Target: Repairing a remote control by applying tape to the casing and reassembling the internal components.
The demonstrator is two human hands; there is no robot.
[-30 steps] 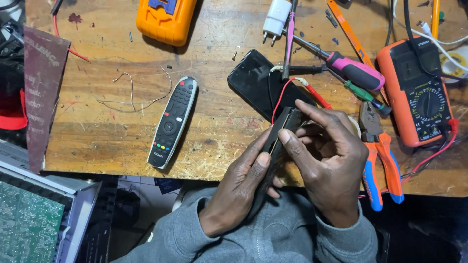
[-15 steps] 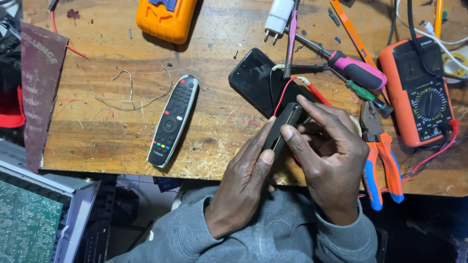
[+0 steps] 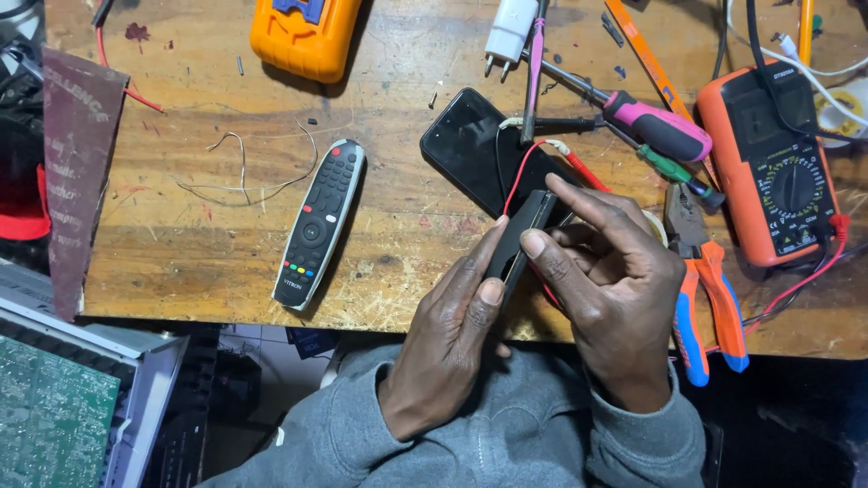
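Observation:
Both hands hold a slim black remote-like case (image 3: 523,237) edge-on over the front of the wooden bench (image 3: 181,262). My left hand (image 3: 457,330) cradles its lower end, thumb along its side. My right hand (image 3: 608,280) pinches its upper part, index finger laid over the top end. A red wire (image 3: 522,173) runs from the case up across a black phone (image 3: 479,149) lying flat just beyond it. A second black remote (image 3: 319,223) with coloured buttons lies to the left.
Orange multimeter (image 3: 778,163) at right, orange-and-blue pliers (image 3: 710,289) beside my right hand, pink-handled screwdriver (image 3: 655,126), green-handled screwdriver (image 3: 674,169), white charger plug (image 3: 508,29), yellow-orange meter (image 3: 303,36) at top, loose thin wires (image 3: 244,176), a circuit board (image 3: 50,425) lower left.
The case has tilted slightly and my right index finger has moved over its top end. My left thumb has slid along its side. The bench items have not moved.

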